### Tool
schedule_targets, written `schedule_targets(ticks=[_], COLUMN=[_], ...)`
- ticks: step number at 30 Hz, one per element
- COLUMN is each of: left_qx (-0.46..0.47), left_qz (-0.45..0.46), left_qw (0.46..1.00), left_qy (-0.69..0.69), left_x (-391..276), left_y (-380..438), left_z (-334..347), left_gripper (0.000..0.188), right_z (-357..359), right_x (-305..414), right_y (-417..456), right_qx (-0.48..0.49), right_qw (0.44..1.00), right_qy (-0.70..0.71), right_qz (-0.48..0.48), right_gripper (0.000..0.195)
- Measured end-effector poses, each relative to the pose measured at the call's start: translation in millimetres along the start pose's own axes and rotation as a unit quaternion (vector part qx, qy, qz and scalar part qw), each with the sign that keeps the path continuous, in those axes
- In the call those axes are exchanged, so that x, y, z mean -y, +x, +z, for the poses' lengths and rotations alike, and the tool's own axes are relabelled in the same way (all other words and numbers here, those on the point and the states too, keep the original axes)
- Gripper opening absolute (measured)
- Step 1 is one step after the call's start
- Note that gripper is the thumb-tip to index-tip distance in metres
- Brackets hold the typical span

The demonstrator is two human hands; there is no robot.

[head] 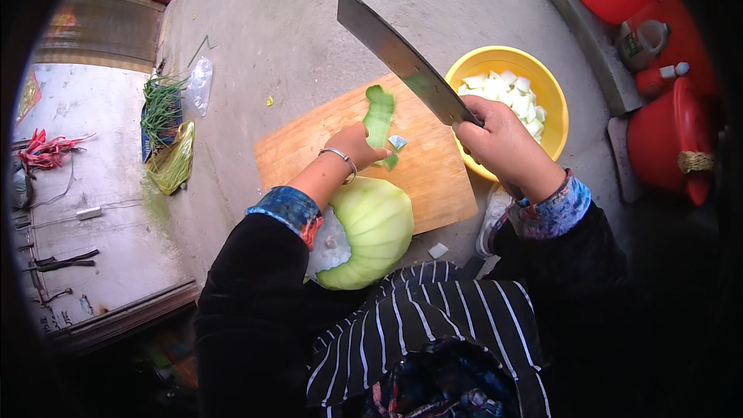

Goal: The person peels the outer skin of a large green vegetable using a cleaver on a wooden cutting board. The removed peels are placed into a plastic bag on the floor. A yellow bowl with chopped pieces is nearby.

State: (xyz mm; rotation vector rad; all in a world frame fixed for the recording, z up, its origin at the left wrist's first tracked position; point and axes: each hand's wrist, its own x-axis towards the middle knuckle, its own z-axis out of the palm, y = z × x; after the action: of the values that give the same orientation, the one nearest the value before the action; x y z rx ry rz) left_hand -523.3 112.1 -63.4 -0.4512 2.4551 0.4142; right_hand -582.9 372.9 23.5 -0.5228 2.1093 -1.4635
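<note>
My right hand (496,138) is closed round the handle of a cleaver (406,61), its broad blade raised above the board and angled to the upper left. With fingers spread, my left hand (360,148) touches a strip of green peel (379,119) lying on the wooden cutting board (307,128). Small peel scraps (397,141) lie beside the thumb. A large, mostly peeled pale-green winter melon (377,232) rests at the board's near edge, below my left wrist. Right of the board, a yellow basin (551,98) contains white melon chunks (514,93), partly behind my right hand.
Red buckets (667,133) and a plastic jug (643,43) stand at the right beside a stone ledge (586,40). Green stalks (162,107), a yellow plastic bag (174,162) and a clear bag (200,84) lie left. A white chunk (438,251) is on the floor near a shoe (494,215).
</note>
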Motion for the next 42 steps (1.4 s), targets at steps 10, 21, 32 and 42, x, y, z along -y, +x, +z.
schedule_targets(ticks=[10,21,32,42], left_qx=[-0.047,-0.123,-0.314,-0.339], left_qz=[-0.023,0.007,-0.147,-0.453], left_qw=[0.989,0.991,0.675,0.492], left_qy=[0.139,0.051,-0.651,-0.662], left_x=[-31,11,253,344], left_y=[13,22,-221,-339], left_z=[36,8,-4,237], left_gripper=[0.089,0.039,0.054,0.057], right_z=[-15,-27,-14,19], right_x=[-12,-16,-55,-61], right_y=[2,-2,4,7], right_qx=[0.067,0.037,0.075,0.036], right_qw=[0.995,0.996,0.993,0.988], right_qy=[-0.068,-0.084,0.020,0.079], right_qz=[-0.004,0.004,0.087,0.130], right_gripper=[0.035,0.037,0.024,0.011])
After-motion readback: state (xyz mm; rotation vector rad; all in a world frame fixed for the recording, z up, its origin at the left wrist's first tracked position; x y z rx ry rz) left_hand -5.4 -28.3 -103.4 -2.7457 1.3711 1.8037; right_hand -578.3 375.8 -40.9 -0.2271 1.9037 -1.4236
